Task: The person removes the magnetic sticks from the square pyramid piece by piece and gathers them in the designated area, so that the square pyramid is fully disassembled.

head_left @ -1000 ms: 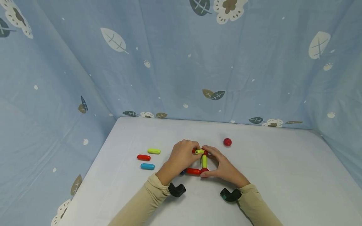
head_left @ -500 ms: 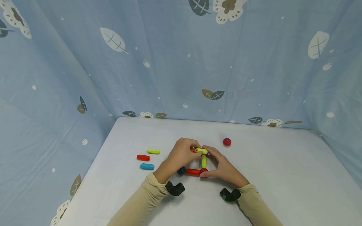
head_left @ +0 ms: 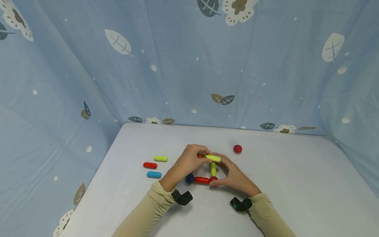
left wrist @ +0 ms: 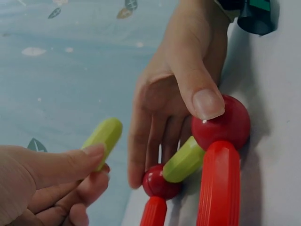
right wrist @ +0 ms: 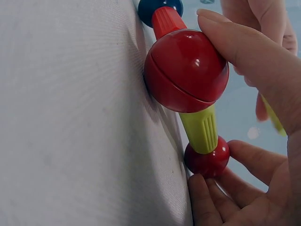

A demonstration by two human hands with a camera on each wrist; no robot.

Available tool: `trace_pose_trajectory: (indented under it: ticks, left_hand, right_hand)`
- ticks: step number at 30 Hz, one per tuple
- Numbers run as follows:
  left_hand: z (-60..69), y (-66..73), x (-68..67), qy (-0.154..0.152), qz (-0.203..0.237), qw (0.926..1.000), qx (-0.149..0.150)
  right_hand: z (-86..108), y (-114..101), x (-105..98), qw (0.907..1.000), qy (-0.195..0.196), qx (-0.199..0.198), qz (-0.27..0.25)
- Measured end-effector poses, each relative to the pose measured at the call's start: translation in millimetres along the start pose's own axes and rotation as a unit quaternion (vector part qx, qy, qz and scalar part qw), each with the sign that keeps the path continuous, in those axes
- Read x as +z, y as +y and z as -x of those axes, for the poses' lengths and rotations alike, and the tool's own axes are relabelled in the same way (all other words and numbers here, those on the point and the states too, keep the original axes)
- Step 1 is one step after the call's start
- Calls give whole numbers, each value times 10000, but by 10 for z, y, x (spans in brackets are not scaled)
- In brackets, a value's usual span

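Yellow-green, the rod (head_left: 214, 158) is pinched aloft by the left hand (head_left: 190, 160); I see the right hand (head_left: 235, 175) arched, gripping two joined red balls (right wrist: 186, 70), inward from the far edge of the table (head_left: 296, 177).

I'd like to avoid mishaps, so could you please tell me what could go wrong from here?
The left hand holds the raised yellow-green rod in a pinch, so it might slip and drop. The loose red ball lies unheld on the table and could roll if bumped.
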State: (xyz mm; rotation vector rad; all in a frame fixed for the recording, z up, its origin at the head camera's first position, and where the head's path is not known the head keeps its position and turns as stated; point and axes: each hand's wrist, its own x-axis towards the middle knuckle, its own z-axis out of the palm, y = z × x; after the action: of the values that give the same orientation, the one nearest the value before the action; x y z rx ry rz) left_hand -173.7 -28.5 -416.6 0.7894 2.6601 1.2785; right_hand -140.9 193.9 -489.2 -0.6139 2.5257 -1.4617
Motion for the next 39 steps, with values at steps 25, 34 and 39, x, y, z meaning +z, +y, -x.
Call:
trace_pose_trajectory:
  ticks: [25, 34, 39]
  left_hand:
    - [215, -301, -445, 454, -179, 9983, -332]
    - [461, -639, -876, 797, -596, 9935, -548]
    - [579, -821, -1049, 909, -685, 9909, -716]
  right_hand:
    - [-10, -31, -6, 9994, -77, 293, 189]
    - [-11, -33, -5, 9992, -28, 276, 272]
    - [-9, -25, -6, 9993, -35, 273, 244]
